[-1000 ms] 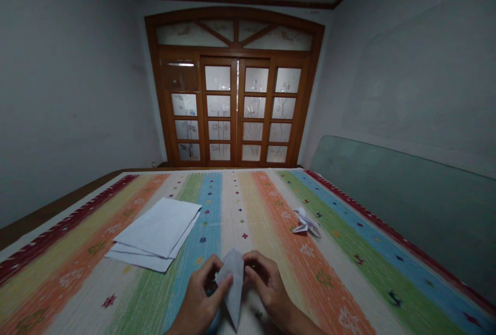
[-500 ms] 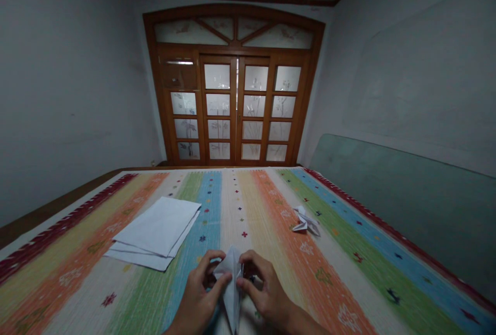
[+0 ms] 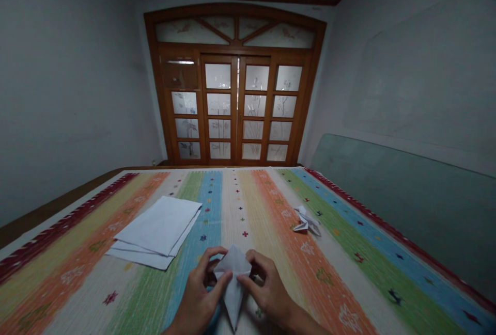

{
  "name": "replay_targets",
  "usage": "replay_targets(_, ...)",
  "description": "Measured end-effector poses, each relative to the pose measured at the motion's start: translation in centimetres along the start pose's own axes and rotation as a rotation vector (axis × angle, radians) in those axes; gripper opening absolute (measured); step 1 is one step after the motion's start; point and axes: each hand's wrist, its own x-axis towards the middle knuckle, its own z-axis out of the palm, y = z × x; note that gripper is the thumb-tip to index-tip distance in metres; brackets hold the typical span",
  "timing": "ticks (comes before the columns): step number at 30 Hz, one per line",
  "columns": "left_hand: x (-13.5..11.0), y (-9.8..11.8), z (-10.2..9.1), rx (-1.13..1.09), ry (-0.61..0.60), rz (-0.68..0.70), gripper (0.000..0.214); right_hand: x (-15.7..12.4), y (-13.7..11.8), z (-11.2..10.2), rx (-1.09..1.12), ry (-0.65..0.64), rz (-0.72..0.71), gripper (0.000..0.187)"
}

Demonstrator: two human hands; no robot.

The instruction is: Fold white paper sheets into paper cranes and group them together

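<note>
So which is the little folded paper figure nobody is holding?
Start at the multicoloured striped cloth. On its right, where orange stripe meets green, lies the small folded white paper figure. Unlike the flat white sheets stacked left, it is creased and untouched.

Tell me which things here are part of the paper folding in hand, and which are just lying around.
In hand:
- folded paper piece, pinched between left hand and right hand

Lying about, untouched:
- stack of white sheets, to the left
- small folded paper figure, to the right
- striped cloth under everything
</note>
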Motion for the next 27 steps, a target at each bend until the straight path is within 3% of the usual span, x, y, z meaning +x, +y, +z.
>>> replay_targets(13,0.6,-0.4,-0.1,-0.276,-0.053,-0.128,0.055,1.0,-1.0,0.4,0.301,0.13,0.247,0.036)
replay_targets(19,0.9,-1.1,-0.1,-0.313,-0.066,-0.147,0.057,1.1,-0.9,0.6,0.352,0.15,0.287,0.036)
replay_targets(24,0.6,-1.3,-0.2,-0.239,-0.04,-0.114,0.048,1.2,-0.6,0.6,0.356,0.182,0.273,0.036)
replay_targets(27,0.4,-1.8,-0.3,-0.147,-0.118,-0.067,0.036,1.3,-0.4,0.5,0.368,0.221,0.257,0.04)
